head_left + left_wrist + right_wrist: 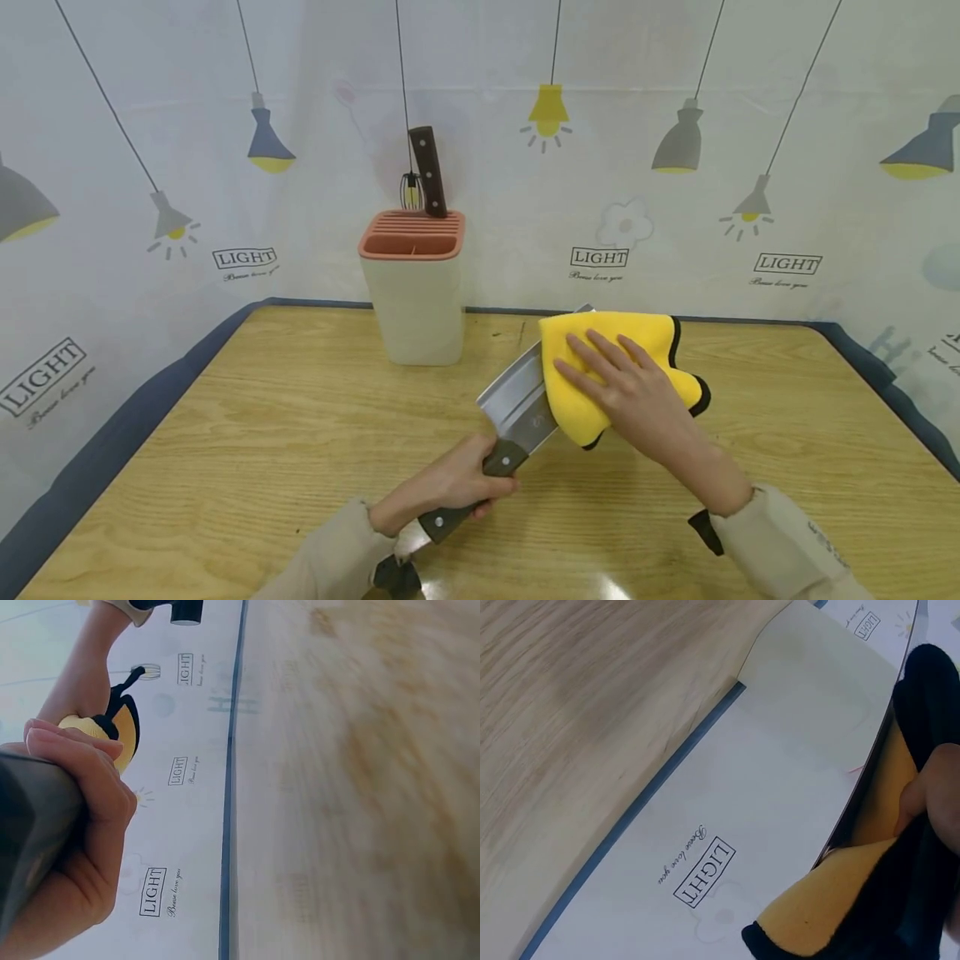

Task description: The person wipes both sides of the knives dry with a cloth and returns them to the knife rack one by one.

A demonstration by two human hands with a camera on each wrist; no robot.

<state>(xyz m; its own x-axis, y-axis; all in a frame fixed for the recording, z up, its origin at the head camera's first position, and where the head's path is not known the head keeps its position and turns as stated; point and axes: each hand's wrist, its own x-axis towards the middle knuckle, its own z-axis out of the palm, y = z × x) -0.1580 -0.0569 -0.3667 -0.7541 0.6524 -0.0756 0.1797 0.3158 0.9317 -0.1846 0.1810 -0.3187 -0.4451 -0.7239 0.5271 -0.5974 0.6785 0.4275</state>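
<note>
In the head view my left hand [457, 479] grips the dark riveted handle [506, 457] of a cleaver. Its broad steel blade [517, 387] slants up and to the right, above the table. A yellow cloth [566, 425] with black edging lies over the blade's far part and hides much of it. On top of the cloth is my right hand [637, 396], its fingers spread across it and its thumb out of sight in that view. Curled fingers of the left hand [90, 817] show round the handle in the left wrist view. The right wrist view catches the cloth [817, 900] folded beside the blade.
A cream knife block [416, 312] with a salmon slotted top stands at the back of the wooden table [262, 450], left of the blade. One dark-handled knife [427, 171] stands in its slots. A lamp-printed white curtain [487, 125] hangs behind the table.
</note>
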